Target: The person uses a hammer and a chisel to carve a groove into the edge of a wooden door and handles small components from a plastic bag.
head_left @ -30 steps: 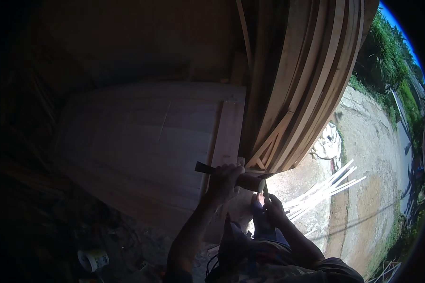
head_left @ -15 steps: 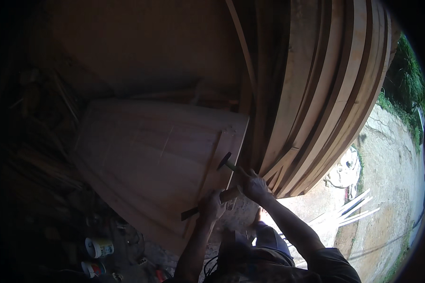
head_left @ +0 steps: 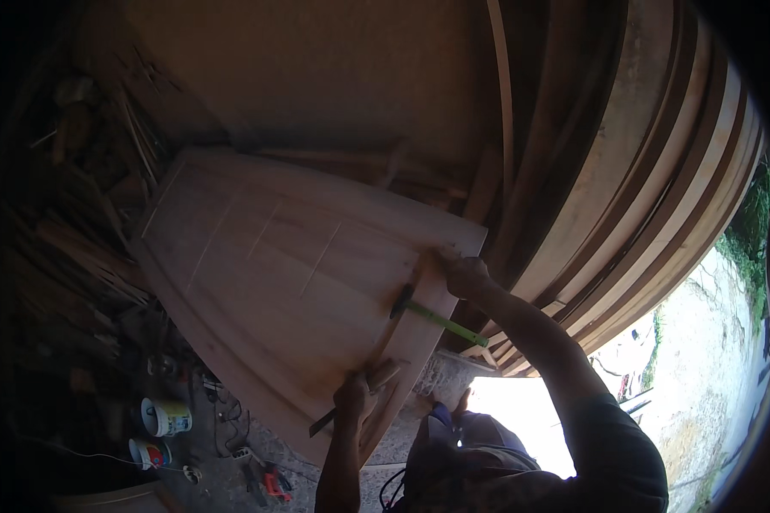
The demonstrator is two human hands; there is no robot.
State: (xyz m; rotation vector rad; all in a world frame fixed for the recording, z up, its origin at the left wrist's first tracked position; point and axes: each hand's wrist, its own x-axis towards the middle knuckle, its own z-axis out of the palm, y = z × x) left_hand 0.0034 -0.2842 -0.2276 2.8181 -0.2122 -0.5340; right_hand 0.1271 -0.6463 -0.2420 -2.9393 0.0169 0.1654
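A large wooden door panel [head_left: 274, 248] with raised borders and pale lines lies in front of me. My left hand [head_left: 355, 398] is closed around a chisel [head_left: 385, 374], its pale wooden handle pointing up right and its dark blade down left, low over the panel. On the panel rests a hammer [head_left: 445, 323] with a green handle and dark head, its handle reaching past the right edge. No hand holds it. My right hand [head_left: 468, 278] is at the panel's upper right corner, beside a dark groove or strip [head_left: 425, 272]. Its fingertips are dark and blurred.
Long curved planks [head_left: 633, 179] stand stacked at the right. Scrap wood [head_left: 85, 248] is heaped at the left. Two buckets, one white [head_left: 167, 417] and one with a coloured label [head_left: 150, 453], stand on the floor near a red tool [head_left: 275, 483]. Bright ground lies at the right.
My right hand has let go of the hammer, which now lies on the panel, and has moved up to the panel's corner. My left hand has shifted slightly down left with the chisel. The view has turned.
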